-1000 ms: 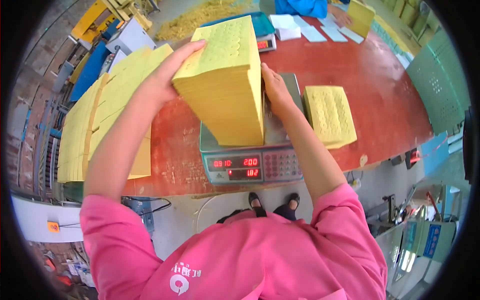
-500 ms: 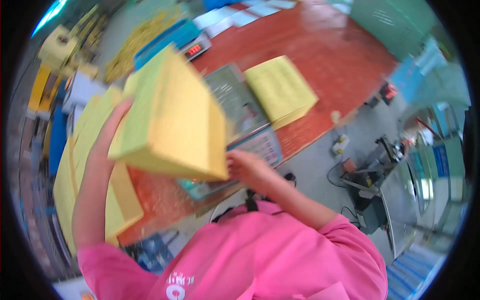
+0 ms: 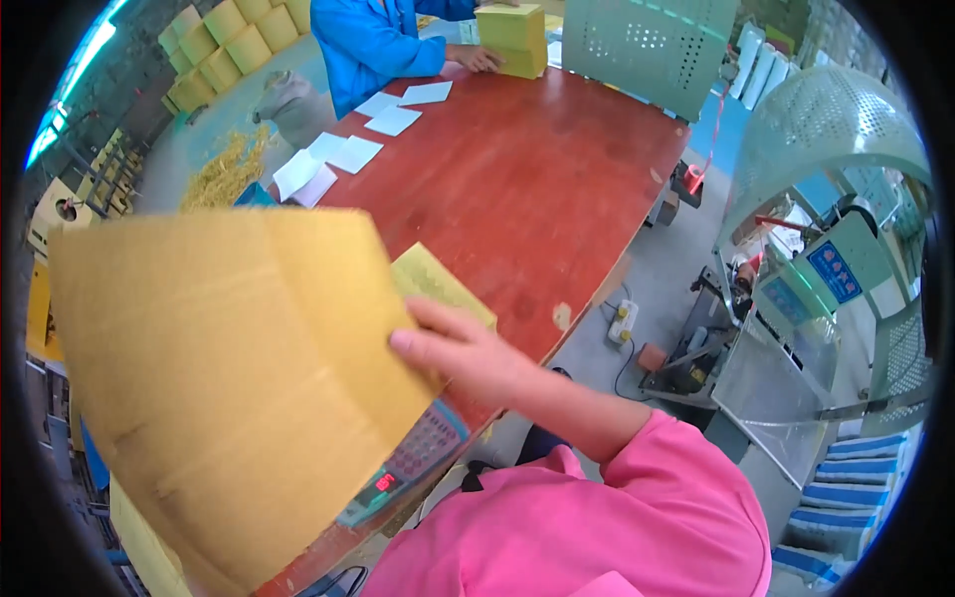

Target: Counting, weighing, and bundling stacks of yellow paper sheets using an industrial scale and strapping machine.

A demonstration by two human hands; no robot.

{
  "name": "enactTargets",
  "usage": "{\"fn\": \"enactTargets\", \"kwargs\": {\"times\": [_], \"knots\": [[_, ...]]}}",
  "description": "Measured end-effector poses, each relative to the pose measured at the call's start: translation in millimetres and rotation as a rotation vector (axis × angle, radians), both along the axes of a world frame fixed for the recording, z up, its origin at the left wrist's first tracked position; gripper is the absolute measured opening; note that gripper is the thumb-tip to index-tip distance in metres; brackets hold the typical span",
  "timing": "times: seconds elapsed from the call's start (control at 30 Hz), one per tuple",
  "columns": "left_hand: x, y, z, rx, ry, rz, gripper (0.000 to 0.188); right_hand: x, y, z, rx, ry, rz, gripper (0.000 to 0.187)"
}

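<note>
A big stack of yellow paper (image 3: 229,378) fills the left front, tilted with its broad tan face toward me. My right hand (image 3: 463,348) is closed at its right edge, thumb and fingers pressed against the side. My left hand and forearm are hidden, apparently behind the stack. Just past my right hand, part of a smaller yellow paper block (image 3: 443,279) shows. Below the stack's right edge sits a digital scale (image 3: 423,448), its keypad and red display partly covered.
Across the red table (image 3: 497,189), a person in blue (image 3: 383,50) handles another yellow stack (image 3: 512,40). White sheets (image 3: 353,149) lie along the far left edge. A perforated metal panel (image 3: 647,50) stands behind. On the right are a machine (image 3: 796,289) and power strip (image 3: 622,323).
The large stack has swung left and turned its broad face toward me. My left arm has gone out of sight behind it. The view has shifted, bringing the co-worker in.
</note>
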State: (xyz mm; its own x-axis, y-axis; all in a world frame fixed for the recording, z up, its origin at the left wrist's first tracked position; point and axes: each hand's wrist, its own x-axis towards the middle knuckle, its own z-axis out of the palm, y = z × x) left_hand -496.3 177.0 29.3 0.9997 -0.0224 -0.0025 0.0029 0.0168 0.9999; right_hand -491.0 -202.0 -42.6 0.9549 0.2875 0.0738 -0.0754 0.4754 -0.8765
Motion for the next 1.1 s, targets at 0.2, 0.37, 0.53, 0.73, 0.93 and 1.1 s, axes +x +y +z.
{"fn": "enactTargets", "kwargs": {"times": [0.2,0.37,0.53,0.73,0.93,1.1], "knots": [[105,-223,-9,-0.283,0.022,-0.200,0.047,84,-151,-42,0.001,0.136,-0.180,0.047],[185,-390,-72,-0.317,0.343,-0.243,0.057,168,-300,-110,-0.053,0.307,-0.174,0.045],[266,-523,-112,-0.376,0.523,-0.345,0.061,253,-415,-146,-0.142,0.401,-0.250,0.037],[392,-686,-111,-0.192,0.565,-0.322,0.075,327,-474,-167,-0.280,0.171,-1.192,0.034],[466,-797,-92,-0.129,0.498,-0.370,0.075,322,-459,-186,-0.779,-0.041,-1.182,0.053],[514,-846,-90,-0.141,0.507,-0.283,0.086,352,-482,-183,-1.303,-0.035,-1.106,0.070]]}}
